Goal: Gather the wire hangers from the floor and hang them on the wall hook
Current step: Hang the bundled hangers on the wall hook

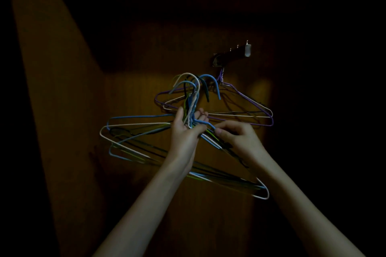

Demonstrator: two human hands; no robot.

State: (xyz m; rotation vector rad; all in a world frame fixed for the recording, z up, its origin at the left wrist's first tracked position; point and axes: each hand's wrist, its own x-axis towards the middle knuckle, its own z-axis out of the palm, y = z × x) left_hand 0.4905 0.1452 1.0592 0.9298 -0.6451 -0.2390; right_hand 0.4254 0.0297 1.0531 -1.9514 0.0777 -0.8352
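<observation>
A bundle of several wire hangers [133,129] in blue, white, green and black is held up in front of a dark wooden wall. My left hand [188,129] grips the bundle by the necks, just under the hooks that stick up. My right hand [236,135] pinches the wires on the bundle's right shoulder. Above and to the right, a wall hook rack [231,53] with several small pegs is fixed to the wall. A purple hanger [250,100] and a few others hang from the rack's left end, behind the held bundle.
The scene is very dark. A brown wooden panel [52,69] runs down the left side. The wall below the rack is dimly lit. The rack's right pegs [247,45] carry nothing.
</observation>
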